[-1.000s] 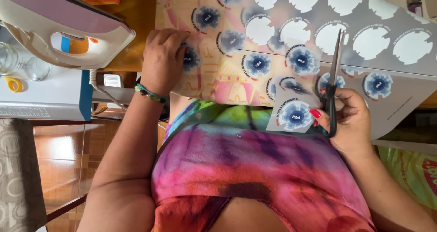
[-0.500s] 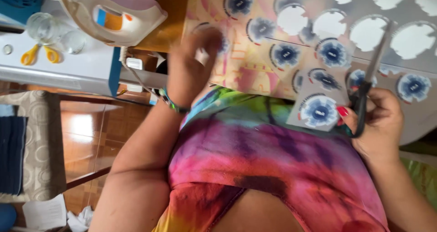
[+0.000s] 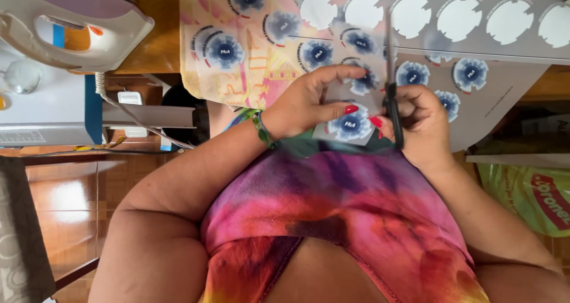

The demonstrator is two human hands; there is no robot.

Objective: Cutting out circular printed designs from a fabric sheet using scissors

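My left hand [image 3: 309,104] pinches a small grey paper piece with a round blue printed label [image 3: 350,126], held over my lap. Beside it, my right hand [image 3: 423,125] grips black-handled scissors [image 3: 390,71] with the blades pointing away from me over the sheet. The two hands touch at the paper piece. A large grey sheet [image 3: 510,95] with several blue round labels and several round cut-out holes lies across the table edge in front of me. Whether the blades are cutting paper is unclear.
A white and purple clothes iron [image 3: 77,24] rests at the top left, its cord [image 3: 133,122] hanging down. A pale patterned sheet [image 3: 237,77] lies under the labels. A green plastic bag [image 3: 528,190] sits at the right, and tiled floor [image 3: 65,190] shows at the left.
My left hand left the flat sheet at the left and came right to the cut piece by the scissors. My right hand shifted left, with the scissors now upright.
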